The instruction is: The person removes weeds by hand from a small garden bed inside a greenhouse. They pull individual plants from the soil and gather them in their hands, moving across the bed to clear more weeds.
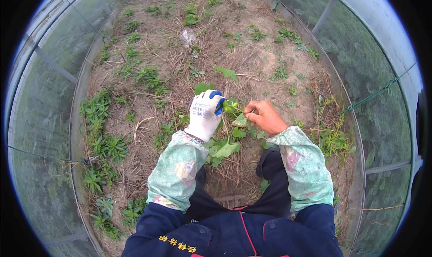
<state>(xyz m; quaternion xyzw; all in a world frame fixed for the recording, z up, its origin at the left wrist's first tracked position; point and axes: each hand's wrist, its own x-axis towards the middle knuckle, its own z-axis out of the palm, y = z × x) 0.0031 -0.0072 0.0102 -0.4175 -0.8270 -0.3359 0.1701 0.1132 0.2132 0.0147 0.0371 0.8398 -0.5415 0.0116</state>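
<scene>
My left hand (206, 112), in a white knit glove with blue coated fingertips, is closed at the left side of a leafy vine; its fingers hide what lies inside them. My right hand (264, 116), bare, pinches a thin green stem between thumb and fingers. A small yellow-green tuft (230, 106) of the plant stands between the two hands. Broad green leaves (226, 149) hang below them, above the ground between my feet. Another green leaf (226, 73) shows just beyond the hands. Patterned green sleeve covers reach to both wrists.
Low green weeds (114, 148) grow along the left side, and more plants (332, 140) on the right. Dry straw lies over the bare soil (266, 59). A clear plastic scrap (188, 37) lies ahead. Mesh walls (362, 78) with metal tubes and green cords curve up on both sides.
</scene>
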